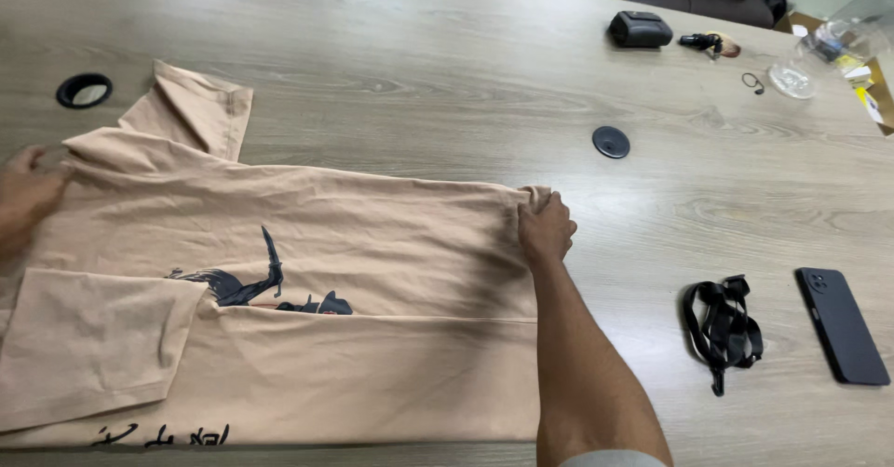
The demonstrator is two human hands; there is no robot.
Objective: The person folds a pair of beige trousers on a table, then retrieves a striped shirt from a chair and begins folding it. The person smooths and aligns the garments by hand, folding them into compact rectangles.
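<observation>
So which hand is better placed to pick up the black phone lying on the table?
Right hand, probably: it pinches the tan shirt's edge on the phone's side, while the left hand holds the far end.

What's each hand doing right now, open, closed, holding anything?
Left hand: on the shoulder end of the tan T-shirt; grip cannot be told, partly out of frame.
Right hand: fingers closed, pinching the shirt's hem edge.

Both hands pinch a tan T-shirt [372,243] on the wooden table [447,67] — right hand [546,228], left hand [26,197].
</observation>
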